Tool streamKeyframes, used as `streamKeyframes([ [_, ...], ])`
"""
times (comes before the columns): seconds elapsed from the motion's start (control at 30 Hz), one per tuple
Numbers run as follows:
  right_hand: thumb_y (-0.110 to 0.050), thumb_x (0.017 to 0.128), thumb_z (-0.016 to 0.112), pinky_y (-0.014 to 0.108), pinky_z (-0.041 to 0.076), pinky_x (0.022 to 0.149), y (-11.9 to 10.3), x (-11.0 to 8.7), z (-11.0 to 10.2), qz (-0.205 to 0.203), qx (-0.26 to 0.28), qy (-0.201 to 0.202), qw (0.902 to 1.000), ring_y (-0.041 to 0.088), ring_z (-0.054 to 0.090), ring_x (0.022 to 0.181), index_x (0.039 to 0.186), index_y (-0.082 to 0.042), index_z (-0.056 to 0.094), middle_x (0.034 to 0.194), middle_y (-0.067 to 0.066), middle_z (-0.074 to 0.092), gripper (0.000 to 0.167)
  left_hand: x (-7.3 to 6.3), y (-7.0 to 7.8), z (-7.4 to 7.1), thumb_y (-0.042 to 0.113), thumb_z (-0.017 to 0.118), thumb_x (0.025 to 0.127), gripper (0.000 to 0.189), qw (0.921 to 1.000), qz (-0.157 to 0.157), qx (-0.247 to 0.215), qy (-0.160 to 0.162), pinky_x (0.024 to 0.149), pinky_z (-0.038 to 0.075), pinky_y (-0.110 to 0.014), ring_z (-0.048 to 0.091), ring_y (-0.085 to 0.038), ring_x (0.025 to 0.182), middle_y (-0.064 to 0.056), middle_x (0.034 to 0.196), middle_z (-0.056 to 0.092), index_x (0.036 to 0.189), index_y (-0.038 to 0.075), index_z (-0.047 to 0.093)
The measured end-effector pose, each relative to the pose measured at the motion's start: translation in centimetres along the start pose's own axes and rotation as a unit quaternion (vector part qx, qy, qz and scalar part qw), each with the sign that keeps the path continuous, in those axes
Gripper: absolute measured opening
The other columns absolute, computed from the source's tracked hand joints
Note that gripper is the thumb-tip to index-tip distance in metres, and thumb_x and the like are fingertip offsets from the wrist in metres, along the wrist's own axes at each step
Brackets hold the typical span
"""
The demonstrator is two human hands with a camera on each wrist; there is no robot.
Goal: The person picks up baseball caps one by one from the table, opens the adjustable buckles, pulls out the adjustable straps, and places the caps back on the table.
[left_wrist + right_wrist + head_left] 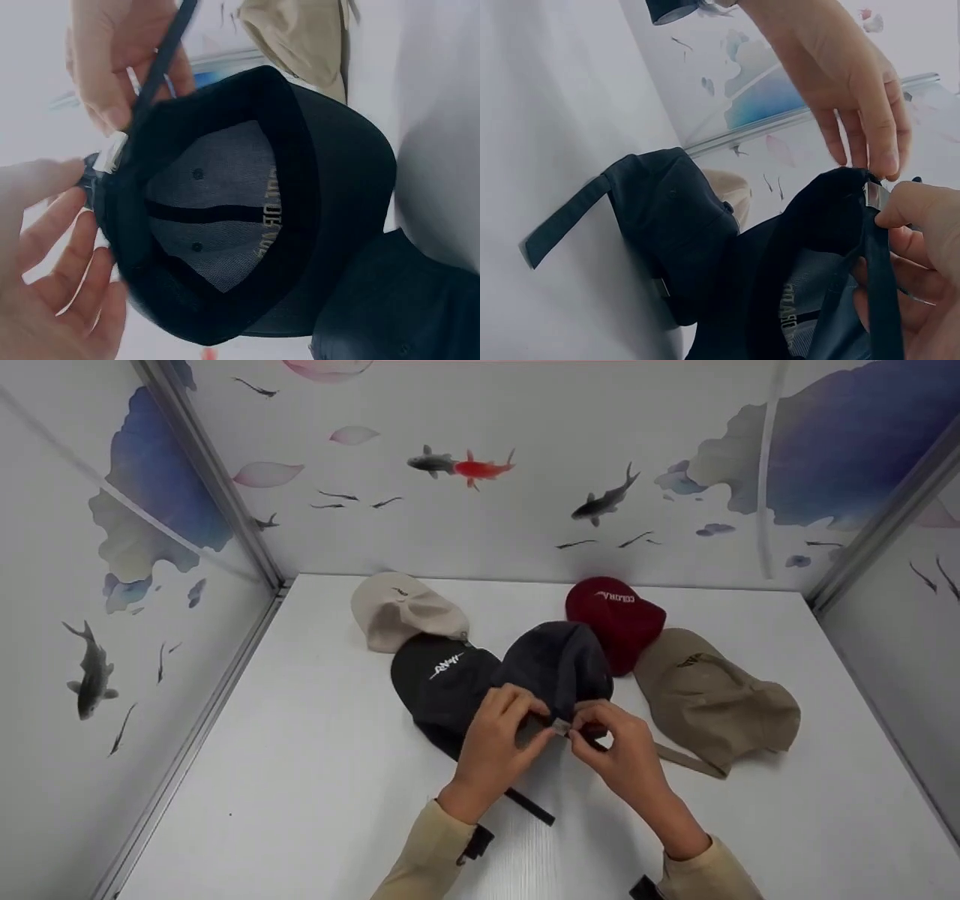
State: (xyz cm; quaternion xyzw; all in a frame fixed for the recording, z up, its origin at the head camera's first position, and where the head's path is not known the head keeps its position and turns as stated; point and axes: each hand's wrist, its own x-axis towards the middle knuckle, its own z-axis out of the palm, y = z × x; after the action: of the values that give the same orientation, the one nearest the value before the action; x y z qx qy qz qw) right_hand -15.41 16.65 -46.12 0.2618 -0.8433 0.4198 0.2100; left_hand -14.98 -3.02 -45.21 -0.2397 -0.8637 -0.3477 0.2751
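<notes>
A dark navy baseball cap (pixel 555 660) is held between both hands, its back edge toward the person. In the left wrist view its hollow inside (pixel 225 187) shows, with lettering showing through at the front. My left hand (pixel 495 739) pinches the back of the cap beside a silver metal buckle (pixel 112 152), thumb against fingertips. Close on the buckle's other side, my right hand (pixel 622 742) pinches the cap's strap between thumb and fingers. A loose length of strap (pixel 885 292) hangs past the right fingers in the right wrist view.
A black cap (pixel 439 679) with white lettering lies left of the navy one, its strap (pixel 531 807) trailing forward. Behind it sits a beige cap (pixel 401 611). A dark red cap (pixel 607 611) and a khaki cap (pixel 697 697) lie right. Patterned panels enclose the white table (pixel 300 735).
</notes>
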Motion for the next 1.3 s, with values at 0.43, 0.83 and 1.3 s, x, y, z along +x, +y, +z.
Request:
streamKeyframes([
  [0.43, 0.004, 0.086, 0.072, 0.021, 0.058, 0.067, 0.2, 0.0, 0.1, 0.060, 0.136, -0.034, 0.9884, 0.010, 0.069, 0.073, 0.088, -0.009, 0.069, 0.086, 0.006, 0.071, 0.014, -0.5, 0.0, 1.2, 0.028, 0.080, 0.085, 0.031, 0.9958, -0.072, -0.012, -0.055, 0.079, 0.054, -0.021, 0.061, -0.013, 0.087, -0.001, 0.102, 0.059, 0.100, 0.012, 0.058],
  [0.83, 0.009, 0.083, 0.072, 0.022, 0.058, 0.067, 0.5, 0.0, 0.4, 0.087, 0.207, -0.010, 0.9744, 0.008, 0.070, 0.078, 0.089, -0.001, 0.068, 0.086, 0.012, 0.069, 0.012, -0.7, 0.2, 1.9, 0.026, 0.081, 0.083, 0.027, 0.9965, -0.068, 0.041, -0.026, 0.067, 0.052, -0.019, 0.060, -0.009, 0.074, 0.000, 0.090, 0.060, 0.092, 0.012, 0.059],
  [1.3, 0.012, 0.081, 0.073, 0.020, 0.056, 0.063, 0.2, 0.0, 1.0, 0.102, 0.185, 0.004, 0.9775, 0.005, 0.069, 0.076, 0.086, 0.000, 0.068, 0.083, 0.010, 0.069, 0.014, -0.7, 0.4, 2.1, 0.021, 0.077, 0.079, 0.022, 0.9948, -0.058, 0.084, -0.011, 0.058, 0.051, -0.020, 0.061, -0.009, 0.063, 0.001, 0.078, 0.063, 0.089, 0.012, 0.061],
])
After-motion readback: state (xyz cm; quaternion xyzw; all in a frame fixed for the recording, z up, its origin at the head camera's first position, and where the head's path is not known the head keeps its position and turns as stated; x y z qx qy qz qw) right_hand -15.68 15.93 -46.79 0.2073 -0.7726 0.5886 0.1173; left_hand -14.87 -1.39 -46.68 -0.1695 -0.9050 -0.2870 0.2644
